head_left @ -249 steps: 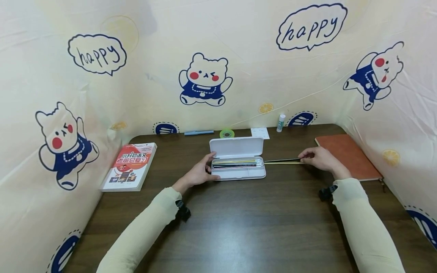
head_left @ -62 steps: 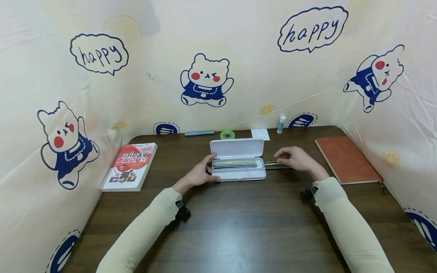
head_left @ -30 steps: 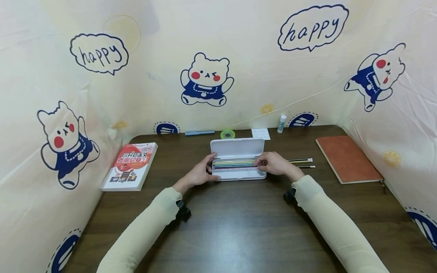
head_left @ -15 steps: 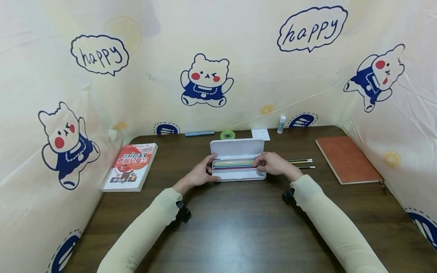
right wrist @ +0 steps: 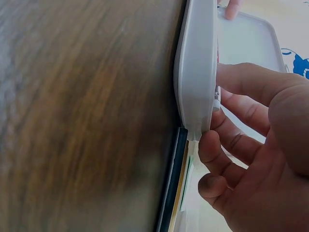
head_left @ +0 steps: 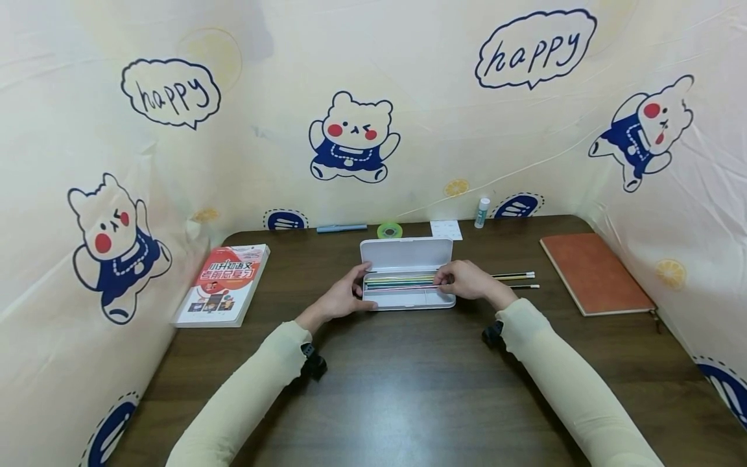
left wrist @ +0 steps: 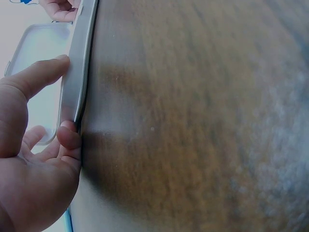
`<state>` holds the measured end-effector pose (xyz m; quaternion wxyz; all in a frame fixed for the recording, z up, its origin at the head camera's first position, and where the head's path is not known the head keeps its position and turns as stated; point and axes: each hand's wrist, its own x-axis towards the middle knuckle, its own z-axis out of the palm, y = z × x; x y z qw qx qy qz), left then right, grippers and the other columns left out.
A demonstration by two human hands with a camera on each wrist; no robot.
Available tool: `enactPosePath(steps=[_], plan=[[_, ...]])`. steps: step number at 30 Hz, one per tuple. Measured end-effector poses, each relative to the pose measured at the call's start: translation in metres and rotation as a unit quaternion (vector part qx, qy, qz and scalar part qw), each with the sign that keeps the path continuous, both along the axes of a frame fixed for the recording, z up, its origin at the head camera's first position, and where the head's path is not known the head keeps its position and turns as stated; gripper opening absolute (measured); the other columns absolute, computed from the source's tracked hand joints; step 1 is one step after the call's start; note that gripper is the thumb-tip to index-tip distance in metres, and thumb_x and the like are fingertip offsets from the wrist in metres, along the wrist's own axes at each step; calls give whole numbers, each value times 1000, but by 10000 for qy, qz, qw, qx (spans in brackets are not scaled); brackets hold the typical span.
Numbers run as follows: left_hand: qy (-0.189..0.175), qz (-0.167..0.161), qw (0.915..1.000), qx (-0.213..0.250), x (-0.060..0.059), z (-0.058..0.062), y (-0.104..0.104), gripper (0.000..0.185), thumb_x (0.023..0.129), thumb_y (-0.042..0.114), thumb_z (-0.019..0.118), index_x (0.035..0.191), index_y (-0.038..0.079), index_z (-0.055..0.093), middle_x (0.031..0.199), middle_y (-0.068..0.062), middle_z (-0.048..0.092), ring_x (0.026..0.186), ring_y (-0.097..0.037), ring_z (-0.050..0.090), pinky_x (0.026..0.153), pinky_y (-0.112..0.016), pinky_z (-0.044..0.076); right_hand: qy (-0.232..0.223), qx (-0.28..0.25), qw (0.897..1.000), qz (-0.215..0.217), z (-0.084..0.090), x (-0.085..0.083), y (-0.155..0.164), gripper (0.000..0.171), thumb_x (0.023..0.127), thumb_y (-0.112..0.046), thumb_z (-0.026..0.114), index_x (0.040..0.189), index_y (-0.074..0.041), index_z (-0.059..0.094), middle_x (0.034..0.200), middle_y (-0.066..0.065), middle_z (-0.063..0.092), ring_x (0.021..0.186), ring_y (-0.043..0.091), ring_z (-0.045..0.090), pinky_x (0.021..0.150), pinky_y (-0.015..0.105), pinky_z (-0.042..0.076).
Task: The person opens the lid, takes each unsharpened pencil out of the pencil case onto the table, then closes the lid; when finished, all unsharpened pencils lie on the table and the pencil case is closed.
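Observation:
A white pencil case (head_left: pixel 408 301) lies on the table, its lid (head_left: pixel 406 255) raised at the back. Several coloured pencils (head_left: pixel 397 282) lie lengthwise inside it. My left hand (head_left: pixel 338 295) grips the case's left end, thumb on the front edge and fingers behind. At the right end, my right hand (head_left: pixel 469 280) reaches in and pinches a pencil; its pale end (right wrist: pixel 217 104) shows by the fingers in the right wrist view. More pencils (head_left: pixel 516 275) lie on the table to the right, partly hidden behind that hand.
A book (head_left: pixel 224 285) lies at the left and a brown notebook (head_left: pixel 598 275) at the right. Along the back are a blue pen (head_left: pixel 342 228), green tape roll (head_left: pixel 389 230), white paper (head_left: pixel 446 229) and an upright glue stick (head_left: pixel 481 213). Printed cloth surrounds the table (head_left: pixel 373 376).
My right hand has moved left from the pencils beside the case into its right end, where it has stayed for the last second. My left hand keeps its grip on the case.

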<state>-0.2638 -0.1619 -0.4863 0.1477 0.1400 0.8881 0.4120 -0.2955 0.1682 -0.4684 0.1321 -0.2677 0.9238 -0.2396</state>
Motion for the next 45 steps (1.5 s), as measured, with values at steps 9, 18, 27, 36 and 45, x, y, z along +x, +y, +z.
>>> enactPosePath(steps=[9, 18, 27, 36, 45], plan=[[-40, 57, 10000, 6, 0, 0, 1, 94, 83, 24, 83, 157, 27, 24, 147, -7, 45, 98, -21, 50, 84, -32, 41, 252, -247, 9994, 29, -3, -2, 0, 7, 91, -13, 71, 92, -18, 75, 84, -2, 67, 79, 16, 55, 75, 32, 44], [-61, 70, 9999, 48, 0, -3, 1, 96, 82, 27, 84, 157, 28, 24, 148, -6, 46, 97, -21, 50, 84, -33, 41, 326, -403, 9986, -44, 6, 3, 2, 7, 91, -12, 71, 93, -15, 77, 89, -1, 70, 82, 18, 56, 80, 36, 46], [-31, 85, 10000, -36, 1, 0, 1, 95, 83, 26, 83, 157, 27, 24, 148, -7, 45, 97, -21, 51, 84, -33, 41, 481, -512, 9973, -217, 16, 3, 22, 8, 91, -11, 71, 94, -15, 77, 97, 1, 73, 82, 18, 56, 76, 34, 44], [-38, 66, 10000, -29, 0, -1, 1, 95, 83, 27, 83, 157, 27, 24, 149, -7, 44, 97, -20, 51, 84, -32, 40, 479, -483, 9961, -565, 23, 5, 52, 8, 92, -15, 71, 97, -17, 76, 97, 0, 73, 85, 21, 56, 77, 35, 43], [-47, 66, 10000, -14, 0, 1, 0, 95, 83, 26, 83, 157, 26, 24, 148, -8, 44, 97, -20, 50, 85, -32, 40, 588, -505, 9941, -763, 28, 7, 83, 8, 92, -14, 71, 98, -16, 76, 91, 1, 71, 79, 19, 53, 70, 32, 43]])
